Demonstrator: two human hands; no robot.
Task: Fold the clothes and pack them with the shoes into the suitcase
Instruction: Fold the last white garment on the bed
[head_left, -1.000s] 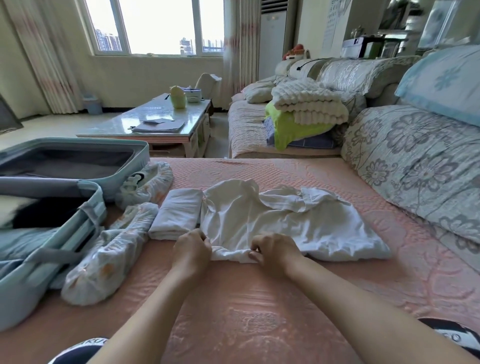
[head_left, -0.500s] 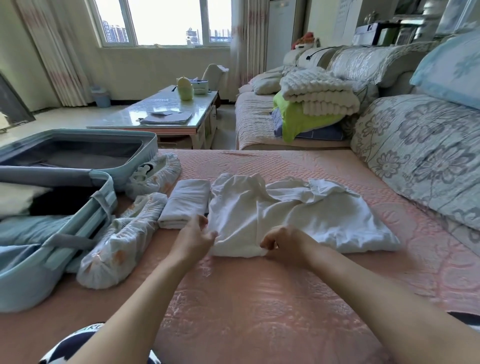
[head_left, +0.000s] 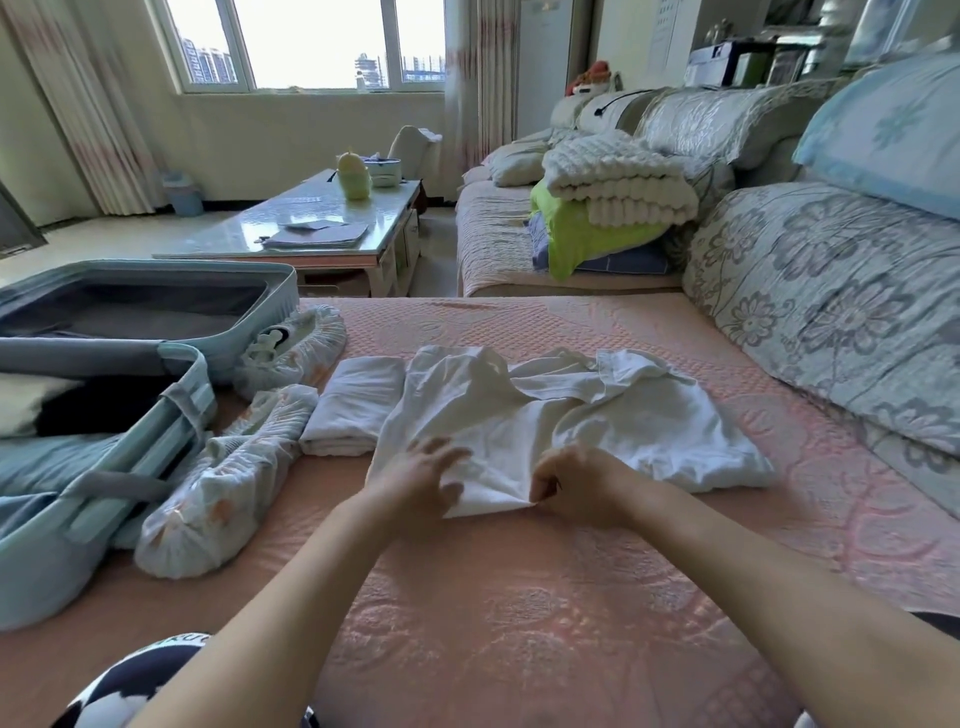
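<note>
A crumpled white garment (head_left: 561, 421) lies spread on the pink quilted sofa seat (head_left: 545, 597). My right hand (head_left: 576, 480) pinches its near hem at the front edge. My left hand (head_left: 423, 480) rests on the garment's near left corner with fingers spread. A folded white garment (head_left: 356, 408) lies just to the left. Two shoes in printed covers sit beside it, one near (head_left: 218, 480) and one farther back (head_left: 293, 351). The light blue suitcase (head_left: 197, 395) lies open at the left with clothes inside.
Floral back cushions (head_left: 841, 312) line the right side. A stack of blankets (head_left: 613, 208) sits on the sofa section beyond. A glass coffee table (head_left: 311, 228) with papers and a yellow toy stands behind the suitcase.
My left hand has let go of the hem and opened, its fingers now spread on the cloth. My right hand keeps its pinch. The view has shifted slightly.
</note>
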